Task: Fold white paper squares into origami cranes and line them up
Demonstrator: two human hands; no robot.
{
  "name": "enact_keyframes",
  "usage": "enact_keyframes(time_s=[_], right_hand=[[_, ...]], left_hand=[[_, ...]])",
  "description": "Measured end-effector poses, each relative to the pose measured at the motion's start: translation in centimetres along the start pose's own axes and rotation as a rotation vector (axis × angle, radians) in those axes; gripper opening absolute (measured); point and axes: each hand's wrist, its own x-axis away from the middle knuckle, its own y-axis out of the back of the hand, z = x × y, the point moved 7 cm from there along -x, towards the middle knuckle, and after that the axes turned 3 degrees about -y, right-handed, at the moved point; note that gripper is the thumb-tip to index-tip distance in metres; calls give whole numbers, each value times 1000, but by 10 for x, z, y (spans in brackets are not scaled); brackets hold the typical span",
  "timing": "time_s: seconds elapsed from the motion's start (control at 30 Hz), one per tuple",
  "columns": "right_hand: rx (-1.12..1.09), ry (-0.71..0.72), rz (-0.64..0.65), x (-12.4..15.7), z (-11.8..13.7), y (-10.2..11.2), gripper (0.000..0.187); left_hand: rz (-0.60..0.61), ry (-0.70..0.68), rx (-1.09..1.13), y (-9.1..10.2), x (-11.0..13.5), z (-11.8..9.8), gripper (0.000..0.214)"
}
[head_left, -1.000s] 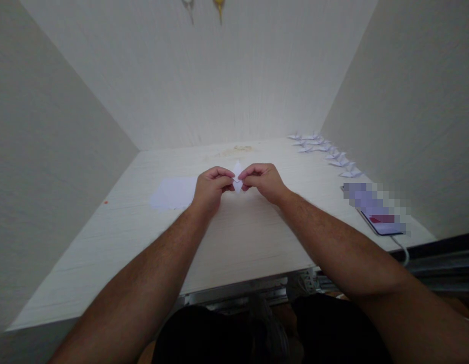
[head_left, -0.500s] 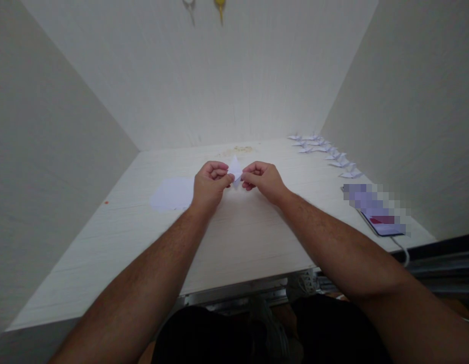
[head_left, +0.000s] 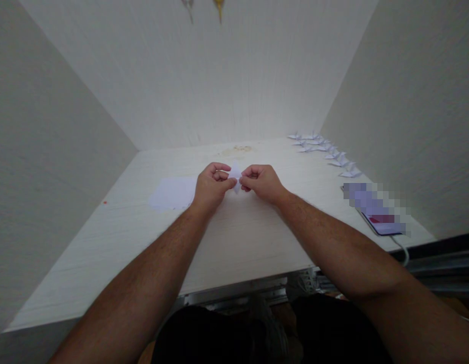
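Observation:
A small folded white paper (head_left: 235, 171), pointed at top and bottom, is held up over the middle of the table. My left hand (head_left: 213, 185) pinches its left side between thumb and fingers. On the other side, my right hand (head_left: 262, 182) grips the right edge, its thumb and fingertip pressed together near the left thumb. Both hands are closed, and their fingers cover part of the folds. Beside my left hand lies a stack of white paper sheets (head_left: 171, 193), partly hidden by the wrist.
Several folded paper cranes (head_left: 338, 161) stand in rows at the back right of the white table (head_left: 242, 237). A phone (head_left: 374, 212) with a white cable (head_left: 403, 248) lies at the right. Panels (head_left: 234, 86) enclose the back and sides. A small red spot (head_left: 105, 202) is at the left.
My hands have come slightly closer together, with the thumbs nearly meeting at the lower part of the folded paper. The paper has dipped a little toward me.

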Motion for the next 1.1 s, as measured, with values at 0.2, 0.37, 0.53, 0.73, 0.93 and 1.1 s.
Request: enact_keyframes(time_s=[0.2,0.37,0.53,0.73,0.93,1.1], right_hand=[[105,37,-36,0,2,1,6],[192,124,-112,2,6,3,8],[141,69,-128,0,2,4,8],[-78,-80,-90,-1,-6,3,12],[-238,-80,-131,-7,-17,10,15],[-229,-65,-70,-7,-17,6,17]], left_hand=[[-11,13,2,-2,1,2,36],[-63,23,36,-4,1,2,43],[-86,30,37,-4,0,3,39],[-56,32,50,0,-3,10,27],[-15,164,175,-4,4,11,22],[28,233,221,-9,9,13,25]])
